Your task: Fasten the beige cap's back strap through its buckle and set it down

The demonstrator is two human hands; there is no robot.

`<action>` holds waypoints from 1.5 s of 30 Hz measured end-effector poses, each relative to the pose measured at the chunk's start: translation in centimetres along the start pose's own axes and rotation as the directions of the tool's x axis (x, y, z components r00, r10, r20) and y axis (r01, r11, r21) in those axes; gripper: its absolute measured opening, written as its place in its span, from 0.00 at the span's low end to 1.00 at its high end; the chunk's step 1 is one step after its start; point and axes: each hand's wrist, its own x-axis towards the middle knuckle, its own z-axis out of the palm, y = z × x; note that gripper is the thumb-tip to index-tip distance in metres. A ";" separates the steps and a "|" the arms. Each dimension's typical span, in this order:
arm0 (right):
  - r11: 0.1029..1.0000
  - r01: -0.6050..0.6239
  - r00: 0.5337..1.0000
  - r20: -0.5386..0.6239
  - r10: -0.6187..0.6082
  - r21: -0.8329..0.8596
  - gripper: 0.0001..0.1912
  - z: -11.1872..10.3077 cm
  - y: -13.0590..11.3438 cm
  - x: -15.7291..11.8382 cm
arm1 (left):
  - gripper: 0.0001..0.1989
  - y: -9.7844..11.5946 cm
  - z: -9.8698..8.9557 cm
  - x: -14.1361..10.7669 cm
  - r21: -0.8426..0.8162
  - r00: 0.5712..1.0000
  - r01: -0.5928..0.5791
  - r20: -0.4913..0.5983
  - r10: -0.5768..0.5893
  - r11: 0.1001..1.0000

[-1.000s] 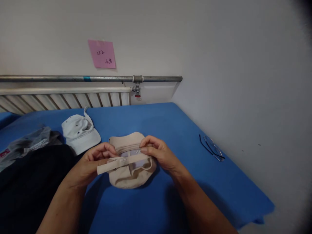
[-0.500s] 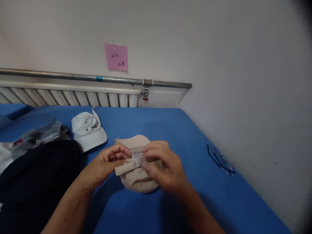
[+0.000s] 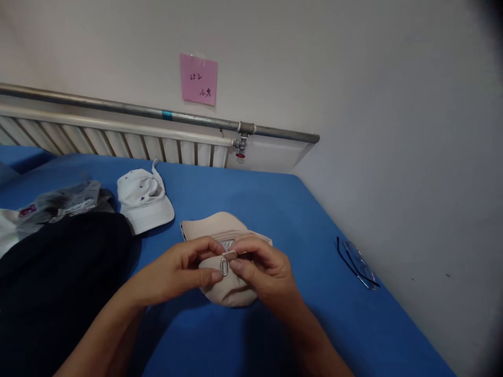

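A beige baseball cap [image 3: 214,225] lies on the blue surface in front of me, its brim pointing away. At its back opening, a small oval metal buckle [image 3: 224,267] shows between my two thumbs. My left hand [image 3: 181,269] is closed on the strap just left of the buckle, thumb in front and fingers behind. From the right, my right hand [image 3: 271,267] pinches the strap's beige end [image 3: 230,255] between thumb and index finger, right by the buckle. My fingers cover part of the strap, so how it runs through the buckle is hidden.
A white cap [image 3: 145,201] lies at the back left. Nearer on the left are a dark cloth item [image 3: 66,262] and a clear plastic bag [image 3: 66,201] with things in it. Eyeglasses [image 3: 357,264] rest near the right edge by the wall. A radiator [image 3: 157,141] runs behind.
The strap's loose end, earlier sticking out to the left under my left fingers, is now at the buckle in my right fingers. My right hand has closed; the view has shifted slightly.
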 end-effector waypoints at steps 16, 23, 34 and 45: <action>0.957 -0.214 0.965 0.194 0.176 0.196 0.01 -0.4 0.5 0.0 | 0.13 -0.6 1.2 0.8 0.069 0.986 0.111 0.117 -0.118 0.991; 0.918 -0.298 0.954 0.119 0.276 0.262 0.04 -1.3 1.8 0.0 | 0.09 -1.0 0.6 1.3 -0.288 0.984 0.178 0.034 -0.175 0.941; 0.952 -0.262 0.965 0.073 0.254 0.155 0.02 -1.4 1.8 0.4 | 0.15 -1.0 0.4 1.7 -0.604 0.947 0.175 -0.113 -0.301 0.777; 0.954 0.029 0.995 0.104 0.002 -0.299 0.08 -1.1 0.2 0.5 | 0.16 -1.4 0.6 1.9 -0.556 0.948 0.121 -0.182 -0.263 0.822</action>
